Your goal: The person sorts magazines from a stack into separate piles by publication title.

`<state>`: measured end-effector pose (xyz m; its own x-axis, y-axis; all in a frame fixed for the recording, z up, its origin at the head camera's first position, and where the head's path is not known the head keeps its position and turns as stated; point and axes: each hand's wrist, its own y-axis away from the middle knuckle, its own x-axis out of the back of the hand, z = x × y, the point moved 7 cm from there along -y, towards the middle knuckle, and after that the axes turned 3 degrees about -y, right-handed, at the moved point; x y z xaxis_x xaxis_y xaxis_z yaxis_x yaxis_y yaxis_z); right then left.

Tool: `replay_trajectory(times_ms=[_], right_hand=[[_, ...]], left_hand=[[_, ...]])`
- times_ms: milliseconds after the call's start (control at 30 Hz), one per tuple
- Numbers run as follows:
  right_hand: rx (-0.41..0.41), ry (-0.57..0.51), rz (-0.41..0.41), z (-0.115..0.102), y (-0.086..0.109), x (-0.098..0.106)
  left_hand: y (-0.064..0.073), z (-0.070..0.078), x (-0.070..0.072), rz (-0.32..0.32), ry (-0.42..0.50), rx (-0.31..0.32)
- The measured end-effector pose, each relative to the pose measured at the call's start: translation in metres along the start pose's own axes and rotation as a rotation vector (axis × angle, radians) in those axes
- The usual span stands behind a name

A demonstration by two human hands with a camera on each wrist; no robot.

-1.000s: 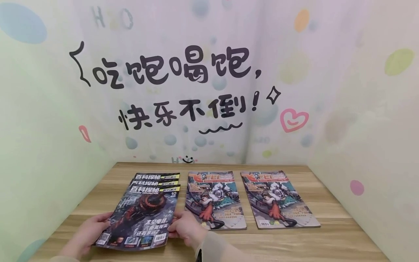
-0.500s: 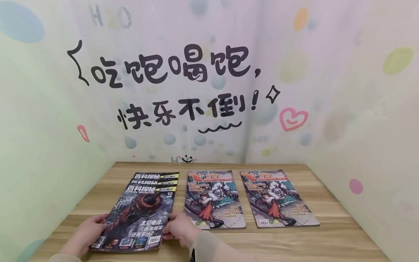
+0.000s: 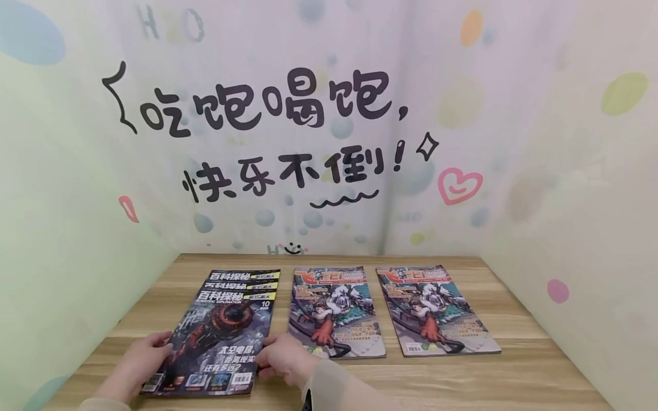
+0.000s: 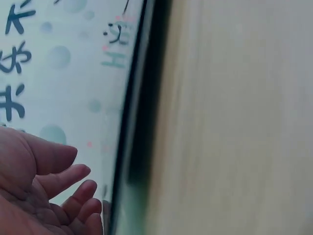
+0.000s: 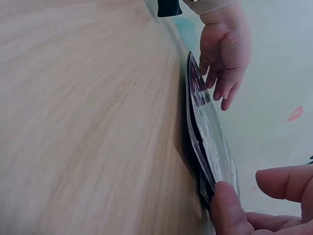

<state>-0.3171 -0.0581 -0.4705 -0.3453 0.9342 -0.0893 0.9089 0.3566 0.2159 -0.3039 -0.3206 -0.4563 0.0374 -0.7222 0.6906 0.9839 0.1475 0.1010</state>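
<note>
A dark magazine (image 3: 221, 325) with a red ring-shaped machine on its cover lies on top of two more, whose mastheads show above it in steps. My left hand (image 3: 141, 362) is beside its lower left edge. In the left wrist view, the fingers of the left hand (image 4: 54, 191) are loosely bent, with nothing between them. At the lower right edge is my right hand (image 3: 288, 359). In the right wrist view, a fingertip (image 5: 226, 196) overlaps the edge of the stack (image 5: 205, 142), and the thumb stands apart from it.
Two comic-style magazines with red mastheads, a middle one (image 3: 336, 317) and a right one (image 3: 437, 314), lie flat in line with the stack. The wooden table (image 3: 421, 385) meets a printed curtain wall (image 3: 308, 228) behind and pale walls at both sides.
The top magazine has shifted slightly left and toward me, then settled flat over the others. Both hands moved with it, and their fingers have loosened at its edges.
</note>
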Motion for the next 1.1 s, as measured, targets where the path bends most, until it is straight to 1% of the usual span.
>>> replay_trajectory(times_ms=[133,200,300,400,467,533,567,633,767,833,933,1100], right_hand=[[0.02,0.036,-0.005,-0.004,0.004,0.005],[0.039,0.08,0.0,-0.007,0.007,0.01],[0.073,0.115,-0.001,-0.012,0.009,0.019],[0.097,0.115,-0.001,-0.016,0.01,0.03],[0.104,0.132,0.002,-0.018,0.01,0.039],[0.11,0.168,0.008,-0.02,0.01,0.049],[0.112,0.204,0.013,-0.021,0.01,0.055],[0.117,0.266,0.023,-0.023,0.01,0.065],[0.128,0.344,0.059,-0.026,0.01,0.085],[0.137,0.353,0.077,-0.027,0.01,0.095],[0.144,0.338,0.083,-0.027,0.01,0.109],[0.154,0.305,0.086,-0.028,0.012,0.132]], left_hand=[[0.002,0.021,-0.006,0.028,-0.016,-0.047],[0.004,0.032,-0.011,0.02,-0.003,-0.057],[0.006,0.049,-0.021,0.013,0.032,-0.067],[0.006,0.066,-0.034,0.006,0.057,-0.074],[0.005,0.076,-0.044,0.001,0.061,-0.067],[0.005,0.086,-0.055,-0.006,0.063,-0.061],[0.004,0.092,-0.061,-0.008,0.063,-0.064],[0.005,0.102,-0.071,-0.007,0.079,-0.082],[0.005,0.123,-0.089,-0.011,0.125,-0.129],[0.004,0.131,-0.097,-0.015,0.15,-0.142],[0.002,0.141,-0.108,-0.013,0.178,-0.164],[-0.002,0.154,-0.125,-0.008,0.254,-0.181]])
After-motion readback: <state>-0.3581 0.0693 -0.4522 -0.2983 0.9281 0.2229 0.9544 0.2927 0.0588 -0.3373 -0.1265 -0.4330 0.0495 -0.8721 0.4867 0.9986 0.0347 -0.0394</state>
